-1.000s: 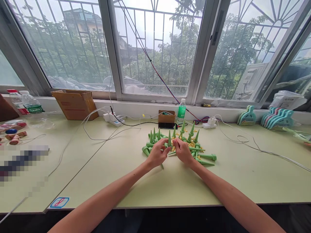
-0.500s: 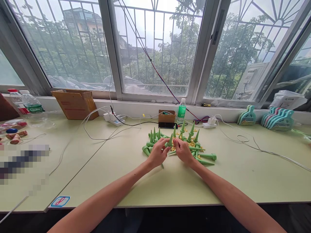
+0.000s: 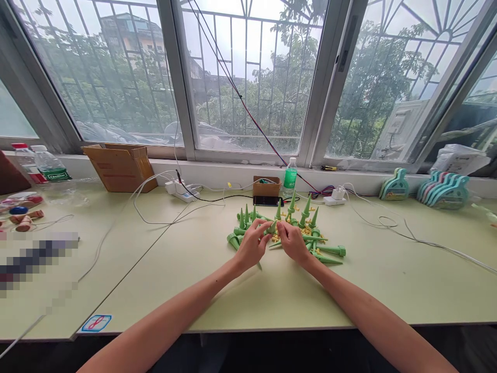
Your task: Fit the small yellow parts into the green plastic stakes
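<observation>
Head view: barred windows (image 3: 248,77) behind a pale green table (image 3: 163,290). Left hand (image 3: 252,242) grasps a green spike (image 3: 273,228) between thumb and fingers, at the near side of the other green spikes (image 3: 306,211) and yellow pieces (image 3: 306,231). Since a second ago it's tipped from upright toward the right hand (image 3: 292,241). I read that as re-angling, piece unfinished. Right fingers look pinched beside it; I can't tell on what.

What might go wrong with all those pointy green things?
The green spike in the left hand might slip and drop. The standing spikes are just beyond the right hand, so a bump could topple them. If they fell, they might scatter the small yellow pieces lying among them.
</observation>
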`<state>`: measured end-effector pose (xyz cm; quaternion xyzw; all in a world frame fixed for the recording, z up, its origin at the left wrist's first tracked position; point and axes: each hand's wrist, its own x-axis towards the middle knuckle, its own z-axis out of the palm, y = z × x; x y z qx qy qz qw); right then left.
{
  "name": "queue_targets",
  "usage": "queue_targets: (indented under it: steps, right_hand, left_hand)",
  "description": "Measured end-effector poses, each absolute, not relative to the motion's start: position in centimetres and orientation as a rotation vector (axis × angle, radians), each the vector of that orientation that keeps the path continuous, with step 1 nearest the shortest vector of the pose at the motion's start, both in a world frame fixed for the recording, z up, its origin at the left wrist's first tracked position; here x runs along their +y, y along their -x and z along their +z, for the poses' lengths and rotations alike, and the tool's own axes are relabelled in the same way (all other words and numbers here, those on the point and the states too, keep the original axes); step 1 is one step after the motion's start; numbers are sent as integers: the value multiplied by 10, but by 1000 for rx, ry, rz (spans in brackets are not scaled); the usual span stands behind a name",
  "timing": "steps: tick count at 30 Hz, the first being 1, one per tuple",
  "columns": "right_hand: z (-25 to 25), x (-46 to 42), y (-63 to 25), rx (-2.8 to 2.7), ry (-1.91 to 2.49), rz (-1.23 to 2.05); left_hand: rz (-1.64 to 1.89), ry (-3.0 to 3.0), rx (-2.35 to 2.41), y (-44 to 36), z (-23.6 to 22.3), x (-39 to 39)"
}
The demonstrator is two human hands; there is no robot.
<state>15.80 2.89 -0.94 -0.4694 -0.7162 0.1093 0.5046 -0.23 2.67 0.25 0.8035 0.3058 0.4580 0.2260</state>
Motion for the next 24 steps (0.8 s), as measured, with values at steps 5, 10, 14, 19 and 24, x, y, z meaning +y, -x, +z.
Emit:
queue_targets:
  steps: [5, 10, 14, 19, 24]
  right_hand:
    - [-6, 25, -155, -1698, 1121, 267]
    - [-4, 22, -153, -1684, 1090, 285]
    - [-5, 22, -153, -1674, 1089, 301]
    - [-4, 21, -154, -1674, 1101, 298]
    - [-1, 18, -152, -1691, 1093, 303]
  left_hand:
    - [1307, -2234, 926, 2, 3, 26]
    - [1352, -2186, 1010, 2, 3, 29]
    - [1296, -1946, 1035, 1, 7, 28]
    - [1164, -1582, 924, -1, 15, 26]
    - [1050, -1392, 824, -1, 16, 27]
